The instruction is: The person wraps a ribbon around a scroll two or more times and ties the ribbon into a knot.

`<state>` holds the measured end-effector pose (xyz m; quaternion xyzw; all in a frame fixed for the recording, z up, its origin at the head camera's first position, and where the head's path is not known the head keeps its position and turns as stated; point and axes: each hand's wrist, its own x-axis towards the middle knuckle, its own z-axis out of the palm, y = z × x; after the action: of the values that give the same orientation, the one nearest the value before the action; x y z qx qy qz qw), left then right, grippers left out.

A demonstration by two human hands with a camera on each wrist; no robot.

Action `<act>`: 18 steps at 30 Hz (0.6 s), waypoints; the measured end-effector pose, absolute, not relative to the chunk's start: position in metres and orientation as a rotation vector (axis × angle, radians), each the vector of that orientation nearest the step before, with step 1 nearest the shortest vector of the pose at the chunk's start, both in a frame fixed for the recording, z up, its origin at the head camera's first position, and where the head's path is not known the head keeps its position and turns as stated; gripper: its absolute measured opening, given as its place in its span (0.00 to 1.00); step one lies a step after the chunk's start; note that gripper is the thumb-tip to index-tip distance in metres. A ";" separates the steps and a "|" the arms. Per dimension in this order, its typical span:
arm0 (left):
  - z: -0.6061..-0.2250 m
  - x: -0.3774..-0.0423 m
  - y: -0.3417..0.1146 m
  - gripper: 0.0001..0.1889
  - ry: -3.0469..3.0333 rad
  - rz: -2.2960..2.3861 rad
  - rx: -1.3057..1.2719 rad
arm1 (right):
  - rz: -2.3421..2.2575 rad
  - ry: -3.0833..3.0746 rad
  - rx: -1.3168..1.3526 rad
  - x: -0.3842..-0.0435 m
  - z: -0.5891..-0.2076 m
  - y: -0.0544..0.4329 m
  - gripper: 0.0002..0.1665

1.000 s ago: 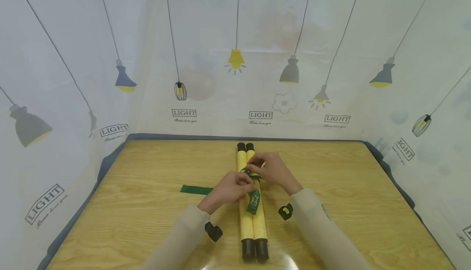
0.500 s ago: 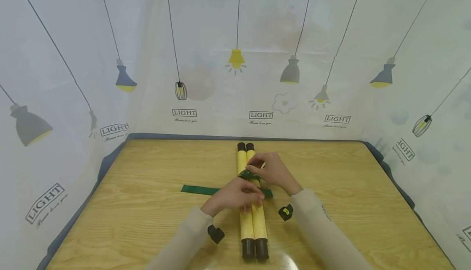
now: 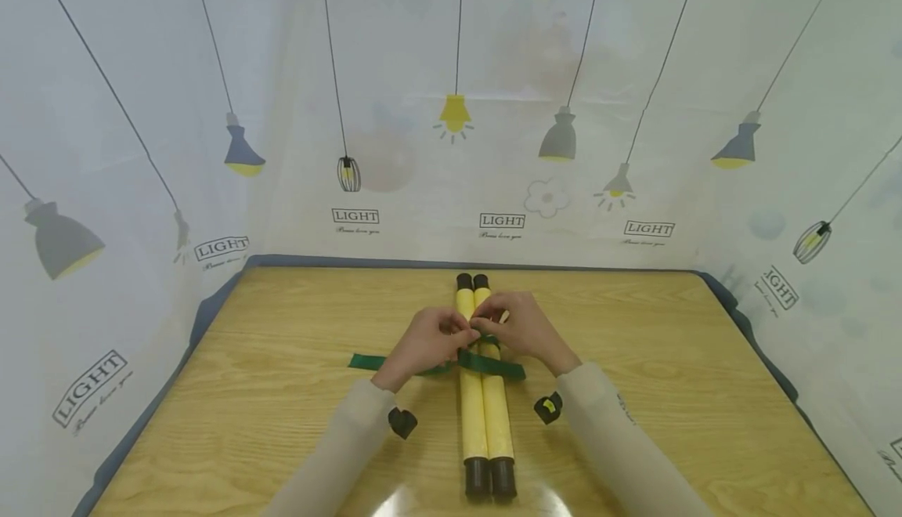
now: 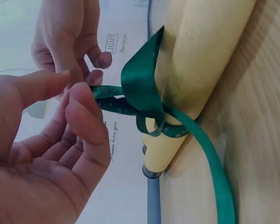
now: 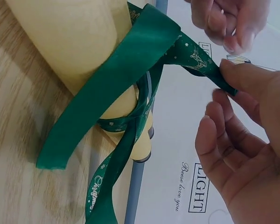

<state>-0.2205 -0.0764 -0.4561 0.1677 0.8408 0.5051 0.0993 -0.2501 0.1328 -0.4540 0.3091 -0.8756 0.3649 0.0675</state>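
Two yellow tubes (image 3: 485, 415) with dark end caps lie side by side on the wooden table. A green ribbon (image 5: 112, 60) with a printed inner face goes round them, its tails spreading to both sides. My right hand (image 3: 523, 330) pinches a folded loop of the ribbon above the tubes between thumb and forefinger, plain in the right wrist view. My left hand (image 3: 431, 341) is close by with loosely bent fingers. Its fingertips come right up to the loop in the left wrist view, and the right wrist view shows them apart from the ribbon.
A white backdrop (image 3: 416, 243) printed with hanging lamps encloses the back and sides of the table (image 3: 296, 439). One ribbon tail (image 3: 366, 361) lies on the wood to the left; another crosses the tubes toward the right. Dark wrist cameras (image 3: 403, 423) hang below both sleeves.
My left hand let go of a printed ribbon end, which now lies across the tubes to the right, then moved up beside my right hand. The right hand has stayed at the loop.
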 end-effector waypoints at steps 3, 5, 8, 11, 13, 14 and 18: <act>-0.455 -0.223 -0.076 0.10 2.511 1.515 0.462 | 1.087 -2.628 0.923 -0.249 -0.453 0.131 0.04; -0.457 -0.225 -0.075 0.14 2.509 1.526 0.453 | 1.085 -2.621 0.917 -0.248 -0.452 0.130 0.04; -0.460 -0.228 -0.074 0.20 2.521 1.515 0.466 | 1.096 -2.611 0.910 -0.247 -0.452 0.129 0.04; -0.462 -0.231 -0.073 0.22 2.554 1.491 0.500 | 1.132 -2.614 0.904 -0.246 -0.450 0.128 0.03; -0.463 -0.232 -0.071 0.20 2.590 1.462 0.543 | 1.168 -2.627 0.897 -0.244 -0.449 0.128 0.03; -0.463 -0.233 -0.070 0.17 2.608 1.449 0.568 | 1.186 -2.638 0.890 -0.244 -0.448 0.128 0.02; -0.463 -0.234 -0.068 0.08 2.666 1.394 0.642 | 1.233 -2.658 0.882 -0.242 -0.448 0.127 0.03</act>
<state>-0.2341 -0.0679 -0.4631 0.2087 0.8661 0.4530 0.0328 -0.2424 0.1272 -0.4479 0.2879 -0.8679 0.4027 0.0408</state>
